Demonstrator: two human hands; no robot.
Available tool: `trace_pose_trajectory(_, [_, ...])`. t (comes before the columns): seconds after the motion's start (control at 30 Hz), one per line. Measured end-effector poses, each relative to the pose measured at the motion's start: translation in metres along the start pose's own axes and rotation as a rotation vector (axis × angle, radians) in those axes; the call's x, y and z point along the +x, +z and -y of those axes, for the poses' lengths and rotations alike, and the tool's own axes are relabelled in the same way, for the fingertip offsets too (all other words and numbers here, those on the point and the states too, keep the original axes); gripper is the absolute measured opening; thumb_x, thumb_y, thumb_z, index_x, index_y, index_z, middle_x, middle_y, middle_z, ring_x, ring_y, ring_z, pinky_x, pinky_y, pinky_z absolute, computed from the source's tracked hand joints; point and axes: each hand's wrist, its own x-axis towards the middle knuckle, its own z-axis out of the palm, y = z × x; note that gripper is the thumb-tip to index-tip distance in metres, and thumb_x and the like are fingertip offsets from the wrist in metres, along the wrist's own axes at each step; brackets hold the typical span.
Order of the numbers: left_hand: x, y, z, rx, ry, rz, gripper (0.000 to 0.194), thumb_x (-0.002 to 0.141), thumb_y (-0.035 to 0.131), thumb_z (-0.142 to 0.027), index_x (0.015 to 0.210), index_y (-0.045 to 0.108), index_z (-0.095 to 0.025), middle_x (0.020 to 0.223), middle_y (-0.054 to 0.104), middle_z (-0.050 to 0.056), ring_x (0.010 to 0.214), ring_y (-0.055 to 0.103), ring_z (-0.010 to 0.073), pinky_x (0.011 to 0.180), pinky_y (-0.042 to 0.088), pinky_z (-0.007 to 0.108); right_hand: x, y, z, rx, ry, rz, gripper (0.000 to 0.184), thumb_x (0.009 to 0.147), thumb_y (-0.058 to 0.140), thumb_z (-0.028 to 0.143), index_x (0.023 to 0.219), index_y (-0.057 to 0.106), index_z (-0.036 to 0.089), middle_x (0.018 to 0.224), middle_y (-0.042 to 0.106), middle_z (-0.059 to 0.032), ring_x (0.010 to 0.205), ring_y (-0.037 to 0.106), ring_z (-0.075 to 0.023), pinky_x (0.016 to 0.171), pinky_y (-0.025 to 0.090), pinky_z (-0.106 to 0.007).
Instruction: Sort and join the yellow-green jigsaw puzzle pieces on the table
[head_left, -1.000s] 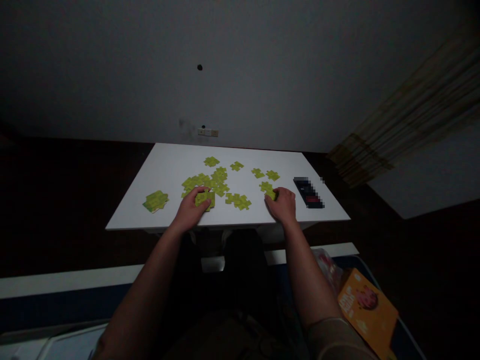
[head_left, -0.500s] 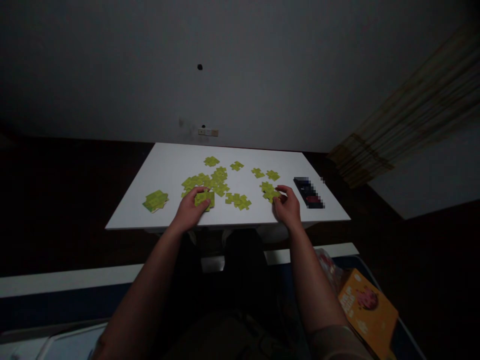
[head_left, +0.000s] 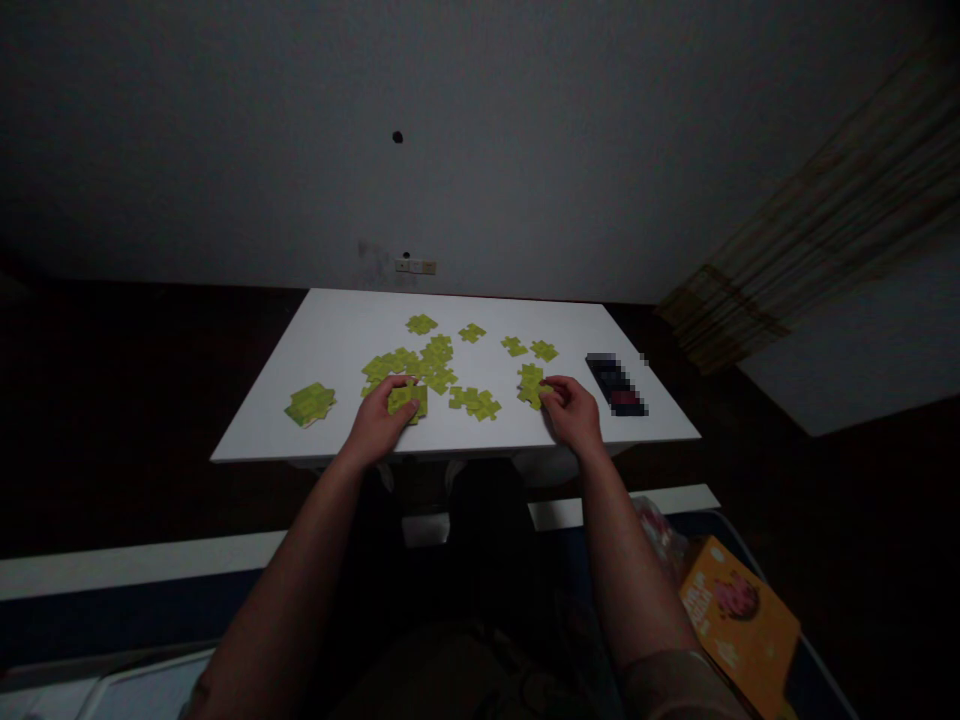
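Note:
Yellow-green jigsaw puzzle pieces lie about the white table (head_left: pixel 352 440). My left hand (head_left: pixel 379 418) is closed on a small stack of puzzle pieces (head_left: pixel 409 402), thumb on top, just above the near edge. Over to the right, my right hand (head_left: pixel 571 408) pinches at the edge of a cluster of puzzle pieces (head_left: pixel 530 386); whether one piece is lifted from the cluster I cannot tell. Between the hands rests a group of overlapping pieces (head_left: pixel 474 403). A larger heap of pieces (head_left: pixel 429 362) spreads beyond my left hand.
A separate pile of green pieces (head_left: pixel 310 403) sits at the table's left. Dark, partly blurred phone-like object (head_left: pixel 616 384) lies at the right. Loose pieces (head_left: pixel 514 346) are scattered toward the back. An orange box (head_left: pixel 739 625) stands low at the right beside me.
My right hand's fingertips have drawn together at the right cluster, and more of that cluster's left side shows upright. My left hand keeps its hold on the stack.

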Motion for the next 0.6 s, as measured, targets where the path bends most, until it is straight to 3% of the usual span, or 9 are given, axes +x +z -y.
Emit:
trace_pose_trajectory(0.13, [0.000, -0.001, 0.000, 0.045, -0.005, 0.011, 0.044, 0.085, 0.073, -0.047, 0.122, 0.075, -0.023, 0.135, 0.078, 0.013, 0.134, 0.070, 0.0353, 0.125, 0.049, 0.055, -0.001, 0.000, 0.003, -0.148, -0.041, 0.052, 0.043, 0.088, 0.072, 0.050, 0.117, 0.082, 0.020, 0.109, 0.084, -0.0129, 0.093, 0.076, -0.0295, 0.093, 0.062, -0.049])
trace_pose_trajectory(0.33, [0.000, -0.001, 0.001, 0.058, -0.014, 0.015, 0.046, 0.086, 0.072, -0.049, 0.124, 0.075, -0.022, 0.136, 0.078, 0.012, 0.134, 0.070, 0.0356, 0.125, 0.050, 0.054, -0.003, 0.008, -0.001, -0.322, -0.276, 0.127, 0.039, 0.094, 0.068, 0.049, 0.117, 0.083, 0.021, 0.125, 0.082, -0.0150, 0.124, 0.068, -0.0353, 0.115, 0.052, -0.053])
trace_pose_trajectory(0.5, [0.002, 0.000, 0.005, 0.022, 0.002, -0.005, 0.049, 0.086, 0.073, -0.045, 0.129, 0.074, -0.022, 0.141, 0.076, 0.013, 0.138, 0.068, 0.0359, 0.128, 0.047, 0.056, 0.029, 0.008, -0.011, -0.464, -0.081, -0.024, 0.052, 0.101, 0.057, 0.048, 0.134, 0.077, 0.013, 0.134, 0.077, -0.0212, 0.129, 0.065, -0.0362, 0.118, 0.048, -0.051])
trace_pose_trajectory(0.6, [0.002, 0.000, 0.006, -0.010, 0.019, -0.021, 0.048, 0.084, 0.075, -0.039, 0.129, 0.074, -0.023, 0.140, 0.075, 0.012, 0.138, 0.068, 0.0355, 0.129, 0.047, 0.058, 0.063, 0.009, -0.013, -0.658, 0.042, -0.016, 0.060, 0.105, 0.053, 0.048, 0.145, 0.071, 0.007, 0.148, 0.069, -0.0271, 0.142, 0.057, -0.0393, 0.126, 0.039, -0.053])
